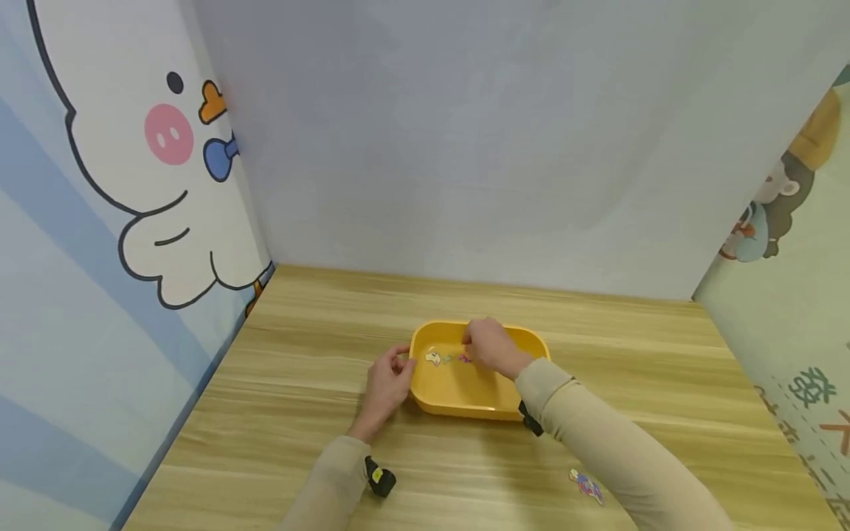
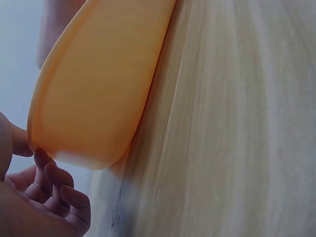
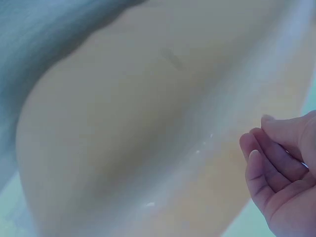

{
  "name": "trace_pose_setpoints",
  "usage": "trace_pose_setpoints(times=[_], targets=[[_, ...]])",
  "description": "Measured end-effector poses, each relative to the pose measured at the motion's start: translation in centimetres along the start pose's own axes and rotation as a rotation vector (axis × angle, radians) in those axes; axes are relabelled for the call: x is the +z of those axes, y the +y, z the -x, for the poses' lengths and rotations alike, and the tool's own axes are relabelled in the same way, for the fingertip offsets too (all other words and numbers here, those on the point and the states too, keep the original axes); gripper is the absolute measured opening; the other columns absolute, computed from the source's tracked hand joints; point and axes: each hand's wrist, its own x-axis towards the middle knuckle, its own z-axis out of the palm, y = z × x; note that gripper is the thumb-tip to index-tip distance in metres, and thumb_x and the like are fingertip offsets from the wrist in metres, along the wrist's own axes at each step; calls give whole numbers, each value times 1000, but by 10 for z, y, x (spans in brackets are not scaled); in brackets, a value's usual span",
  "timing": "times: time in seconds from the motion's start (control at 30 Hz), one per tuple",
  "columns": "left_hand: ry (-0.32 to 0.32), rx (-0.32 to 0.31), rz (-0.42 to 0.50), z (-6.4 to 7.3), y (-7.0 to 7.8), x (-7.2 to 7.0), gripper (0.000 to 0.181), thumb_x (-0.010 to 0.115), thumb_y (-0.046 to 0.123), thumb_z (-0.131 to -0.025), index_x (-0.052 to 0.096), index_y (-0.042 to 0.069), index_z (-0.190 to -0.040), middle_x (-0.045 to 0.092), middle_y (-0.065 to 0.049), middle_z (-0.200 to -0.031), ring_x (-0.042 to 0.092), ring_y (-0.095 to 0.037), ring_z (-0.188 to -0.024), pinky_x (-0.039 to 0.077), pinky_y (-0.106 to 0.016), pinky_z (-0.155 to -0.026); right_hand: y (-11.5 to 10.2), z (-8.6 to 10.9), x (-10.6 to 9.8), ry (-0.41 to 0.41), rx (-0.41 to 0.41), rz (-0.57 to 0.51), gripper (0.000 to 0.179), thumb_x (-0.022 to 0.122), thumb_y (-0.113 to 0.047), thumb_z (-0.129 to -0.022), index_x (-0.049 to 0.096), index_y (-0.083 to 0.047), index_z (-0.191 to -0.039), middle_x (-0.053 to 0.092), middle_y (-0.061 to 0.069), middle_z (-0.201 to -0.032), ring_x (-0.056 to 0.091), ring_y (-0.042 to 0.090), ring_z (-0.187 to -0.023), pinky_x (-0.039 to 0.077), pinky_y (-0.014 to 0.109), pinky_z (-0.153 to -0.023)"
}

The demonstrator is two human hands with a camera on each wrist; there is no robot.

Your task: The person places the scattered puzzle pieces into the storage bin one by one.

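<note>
A yellow plastic tray with raised walls sits on the table. At its left end my left hand pinches the rim between thumb and fingers; the left wrist view shows this hand against the tray's outer wall. My right hand is over the tray's inside, fingers bent down. In the right wrist view the right hand's thumb lies close to the fingertips, and no thing shows between them. Inside the tray lie a small white cutout, a green one and a purple one, beside the right hand.
A colourful flat cutout lies on the wooden table at the front right, near the right sleeve. A grey-white curtain hangs behind, with printed cloth at the left and right.
</note>
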Motion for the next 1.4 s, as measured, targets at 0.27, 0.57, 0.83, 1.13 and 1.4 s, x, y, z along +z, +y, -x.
trace_pose_setpoints(times=[0.27,0.57,0.83,1.13,1.4], targets=[[5,1,2,0,-2,1,25,60,5,-92,61,-5,-116,59,-12,-72,51,-15,-60,44,-25,-50,10,10,-34,56,-30,-58,16,65,-3,-89,72,3,-102,70,12,-95,66,25,-86,53,35,-75],[21,-27,-5,-2,-8,3,24,62,6,-91,63,-5,-113,60,-11,-72,51,-15,-60,43,-25,-50,29,25,-44,78,-22,-107,16,65,-2,-88,72,4,-102,70,13,-96,66,27,-88,52,37,-76],[16,-23,-13,0,-6,5,25,61,6,-91,62,-5,-114,56,-5,-69,49,-15,-59,41,-24,-50,47,50,-53,102,2,-166,18,65,-2,-89,70,5,-104,69,14,-98,64,28,-89,52,38,-77],[18,-14,-50,-3,-1,3,24,62,8,-91,63,-3,-113,56,-5,-69,49,-15,-57,41,-24,-50,71,80,-62,139,12,-225,21,63,-3,-90,67,8,-108,67,18,-102,64,31,-92,52,40,-77],[10,-23,-54,-2,2,6,24,62,9,-91,63,-1,-113,56,-4,-69,49,-16,-59,41,-25,-51,92,104,-63,143,22,-205,21,63,-1,-89,67,8,-108,67,18,-102,64,32,-90,51,44,-77]])
